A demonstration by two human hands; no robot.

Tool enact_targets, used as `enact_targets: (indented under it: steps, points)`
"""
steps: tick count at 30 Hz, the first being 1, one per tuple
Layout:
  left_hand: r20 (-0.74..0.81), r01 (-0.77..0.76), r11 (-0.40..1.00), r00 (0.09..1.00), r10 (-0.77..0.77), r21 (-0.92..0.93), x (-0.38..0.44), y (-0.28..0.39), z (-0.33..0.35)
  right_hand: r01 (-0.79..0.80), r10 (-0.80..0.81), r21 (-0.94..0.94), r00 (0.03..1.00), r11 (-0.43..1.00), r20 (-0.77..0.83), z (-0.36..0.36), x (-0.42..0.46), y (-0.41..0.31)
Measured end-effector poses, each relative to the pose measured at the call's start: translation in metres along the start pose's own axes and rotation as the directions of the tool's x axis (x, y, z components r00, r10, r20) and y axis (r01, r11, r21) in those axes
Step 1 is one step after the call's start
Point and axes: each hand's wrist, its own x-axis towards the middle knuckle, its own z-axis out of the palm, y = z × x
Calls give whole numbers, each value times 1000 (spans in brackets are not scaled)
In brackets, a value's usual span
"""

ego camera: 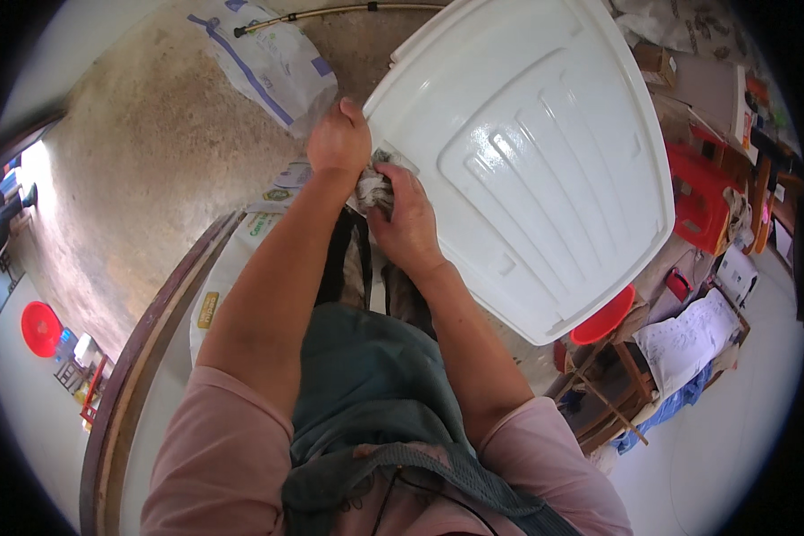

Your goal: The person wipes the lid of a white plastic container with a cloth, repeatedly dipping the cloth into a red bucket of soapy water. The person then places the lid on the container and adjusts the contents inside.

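Note:
A large white plastic panel with moulded ridges (543,167) stands tilted in front of me, reaching to the upper right. My left hand (340,137) is closed around its left edge, the thumb on top. Close beside it, my right hand (405,218) holds a crumpled grey-and-white cloth (375,191) against the panel near the same edge. The fingertips of the right hand are partly curled over the cloth. What lies under the cloth is hidden.
White sacks with blue bands (268,67) lie on the concrete floor at the upper left, near a metal pole (335,12). A red stool (697,194), a red basin (603,318) and a wooden frame (616,382) stand at the right. A person sits far left.

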Motion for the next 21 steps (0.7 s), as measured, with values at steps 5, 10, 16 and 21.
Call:
enact_targets:
  steps: [5,10,16,21]
  points:
    - [-17,-38,999,999,38,-9,10,-14,11,64,-58,-113,997,992,60,-2,5,-4]
    - [-44,-51,999,998,50,-20,13,-13,14,57,-18,-254,988,966,153,-12,13,-15]
    - [-28,-41,999,999,40,-33,7,-11,3,-147,203,-168,898,975,390,-61,-59,-27]
    - [-62,-41,999,997,41,-8,8,-9,0,-670,313,530,727,520,611,-68,-151,24]
